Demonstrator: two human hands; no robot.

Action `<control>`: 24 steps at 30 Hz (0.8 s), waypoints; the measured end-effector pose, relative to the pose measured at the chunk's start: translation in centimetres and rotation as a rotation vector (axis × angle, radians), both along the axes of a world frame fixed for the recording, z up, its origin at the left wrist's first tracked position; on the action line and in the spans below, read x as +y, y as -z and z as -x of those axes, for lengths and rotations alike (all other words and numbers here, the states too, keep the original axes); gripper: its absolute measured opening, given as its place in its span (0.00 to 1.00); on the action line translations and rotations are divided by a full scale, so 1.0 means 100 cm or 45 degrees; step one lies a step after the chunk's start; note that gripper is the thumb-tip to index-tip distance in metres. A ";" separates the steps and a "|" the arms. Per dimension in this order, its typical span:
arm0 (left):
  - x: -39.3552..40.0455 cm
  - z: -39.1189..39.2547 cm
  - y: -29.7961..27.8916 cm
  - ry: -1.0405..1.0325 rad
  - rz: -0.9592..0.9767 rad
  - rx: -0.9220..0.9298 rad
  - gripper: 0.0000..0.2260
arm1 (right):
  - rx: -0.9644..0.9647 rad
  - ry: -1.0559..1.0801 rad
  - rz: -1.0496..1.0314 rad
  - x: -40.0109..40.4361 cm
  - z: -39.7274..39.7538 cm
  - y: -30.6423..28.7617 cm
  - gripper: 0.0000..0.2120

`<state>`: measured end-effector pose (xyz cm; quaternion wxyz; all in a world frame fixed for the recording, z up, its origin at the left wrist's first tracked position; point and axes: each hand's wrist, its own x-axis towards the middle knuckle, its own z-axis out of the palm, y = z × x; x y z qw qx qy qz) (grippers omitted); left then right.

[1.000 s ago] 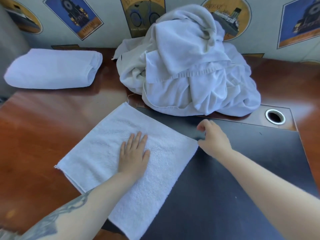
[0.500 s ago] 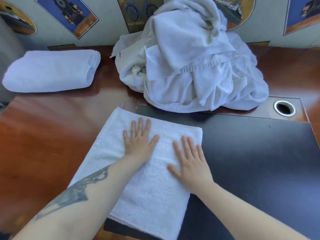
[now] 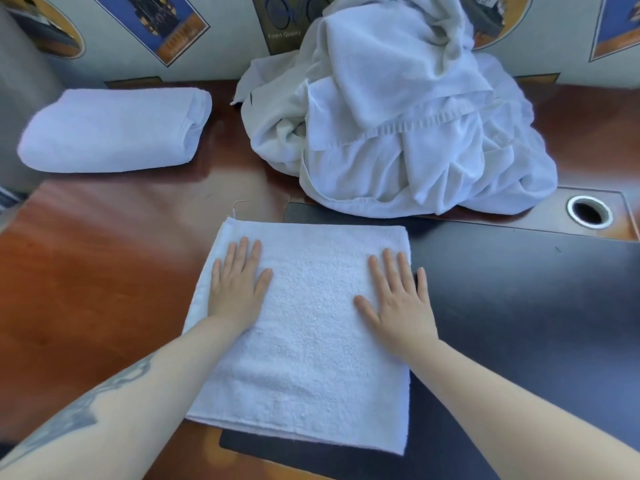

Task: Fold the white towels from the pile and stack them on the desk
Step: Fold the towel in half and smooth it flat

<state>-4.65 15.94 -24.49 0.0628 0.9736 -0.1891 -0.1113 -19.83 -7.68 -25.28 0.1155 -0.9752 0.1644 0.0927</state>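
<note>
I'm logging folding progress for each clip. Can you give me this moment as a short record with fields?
surface: wooden desk with black mat
towel in work: half-folded towel, flat, partly on the mat
left hand: flat on towel's left side
right hand: flat on towel's right side
unfolded pile: behind the towel
finished: one folded towel, far left

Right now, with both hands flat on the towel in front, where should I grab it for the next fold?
Probably the near edge of the towel: pinch its two near corners from your side and carry them toward the pile. It lies flat and squared, longer front to back, with left hand and right hand only pressing it.
</note>
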 end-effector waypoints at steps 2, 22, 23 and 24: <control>0.005 0.008 -0.004 -0.002 0.044 -0.086 0.25 | 0.031 0.019 0.036 0.001 -0.001 -0.003 0.34; 0.096 0.099 0.004 0.251 -0.088 -0.062 0.34 | 0.002 0.301 0.067 0.071 0.076 0.002 0.31; 0.103 0.098 0.002 0.258 -0.085 -0.059 0.33 | 0.023 0.392 0.059 0.074 0.084 -0.001 0.31; 0.107 0.098 0.001 0.263 -0.060 -0.051 0.30 | 0.042 0.487 0.046 0.079 0.091 -0.004 0.31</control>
